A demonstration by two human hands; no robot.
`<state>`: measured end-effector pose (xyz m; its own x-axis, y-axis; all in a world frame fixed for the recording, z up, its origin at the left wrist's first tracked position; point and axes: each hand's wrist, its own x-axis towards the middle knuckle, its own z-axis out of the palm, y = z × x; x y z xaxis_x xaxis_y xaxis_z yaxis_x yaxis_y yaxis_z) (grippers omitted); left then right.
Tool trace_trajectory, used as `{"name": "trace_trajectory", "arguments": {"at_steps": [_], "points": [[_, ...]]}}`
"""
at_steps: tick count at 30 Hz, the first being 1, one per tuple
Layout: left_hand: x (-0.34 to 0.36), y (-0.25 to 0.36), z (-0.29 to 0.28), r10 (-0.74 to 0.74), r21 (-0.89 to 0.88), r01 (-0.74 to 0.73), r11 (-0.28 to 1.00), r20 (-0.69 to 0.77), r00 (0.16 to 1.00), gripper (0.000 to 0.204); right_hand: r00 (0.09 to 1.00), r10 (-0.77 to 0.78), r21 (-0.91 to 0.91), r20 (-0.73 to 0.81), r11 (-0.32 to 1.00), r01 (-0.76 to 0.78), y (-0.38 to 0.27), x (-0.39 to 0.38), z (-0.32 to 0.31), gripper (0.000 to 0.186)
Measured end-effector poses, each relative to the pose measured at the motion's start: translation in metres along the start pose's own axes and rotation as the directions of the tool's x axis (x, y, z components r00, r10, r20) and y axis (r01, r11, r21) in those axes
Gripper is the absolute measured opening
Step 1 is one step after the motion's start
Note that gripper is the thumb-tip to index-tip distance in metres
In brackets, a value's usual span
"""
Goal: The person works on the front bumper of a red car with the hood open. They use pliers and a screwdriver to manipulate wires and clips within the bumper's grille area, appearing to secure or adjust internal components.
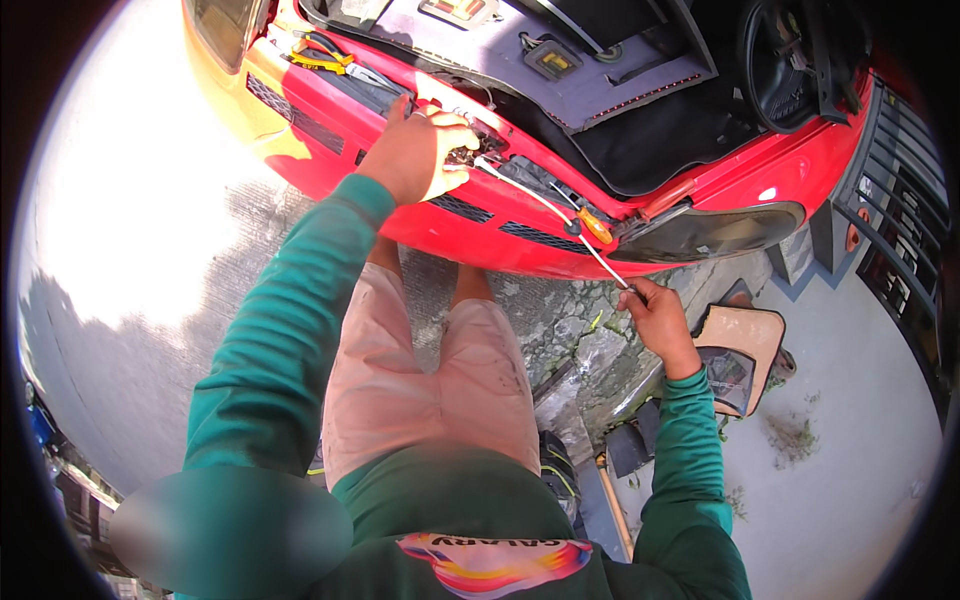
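My left hand (420,152) is curled around a small dark metal latch (487,140) on the red front edge of a car; its fingers partly hide the latch. From there a thin white cable (530,192) runs to the right, with a black grommet (573,228) partway along. My right hand (660,322) pinches the cable's far end between thumb and fingers, off the car's edge. Beside the cable lies a screwdriver (595,226) with a yellow-orange handle. Pliers (335,62) with yellow and black grips rest on the car's edge, left of my left hand.
An open compartment with a grey-purple lined panel (600,85) and a black steering wheel (778,65) lies beyond the edge. A dark headlight (712,236) is at the right. A tan-and-black mat-like piece (757,335) and a wooden handle (614,510) are on the ground.
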<state>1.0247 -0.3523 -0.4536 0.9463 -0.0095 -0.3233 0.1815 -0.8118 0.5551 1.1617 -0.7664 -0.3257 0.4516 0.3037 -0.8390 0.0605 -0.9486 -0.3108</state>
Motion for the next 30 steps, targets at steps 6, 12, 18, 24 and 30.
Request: {"name": "trace_trajectory", "arguments": {"at_steps": [6, 12, 18, 24, 30], "points": [[0.002, 0.003, 0.006, 0.129, -0.049, -0.137, 0.989, -0.152, 0.98, 0.03, 0.999, -0.034, 0.064, -0.031, 0.997, 0.036, 0.016, 0.003, 0.005, 0.014], [0.002, -0.004, 0.015, 0.13, -0.017, -0.134, 0.991, -0.154, 0.979, 0.022, 1.0, -0.006, 0.01, -0.006, 1.0, 0.007, 0.01, 0.002, 0.002, 0.013], [0.006, -0.004, 0.011, 0.153, -0.009, -0.156, 0.988, -0.144, 0.978, 0.019, 0.992, -0.094, 0.021, -0.084, 0.995, 0.096, 0.024, -0.004, -0.002, 0.015], [0.003, -0.012, 0.017, 0.16, 0.001, -0.162, 0.987, -0.165, 0.973, 0.02, 0.996, -0.069, 0.105, -0.055, 0.992, 0.075, 0.022, -0.003, -0.006, 0.014], [0.007, -0.002, 0.016, 0.091, -0.096, -0.101, 0.99, -0.104, 0.99, 0.024, 0.994, -0.103, 0.08, -0.045, 0.991, 0.106, 0.031, 0.0, 0.003, 0.014]]}}
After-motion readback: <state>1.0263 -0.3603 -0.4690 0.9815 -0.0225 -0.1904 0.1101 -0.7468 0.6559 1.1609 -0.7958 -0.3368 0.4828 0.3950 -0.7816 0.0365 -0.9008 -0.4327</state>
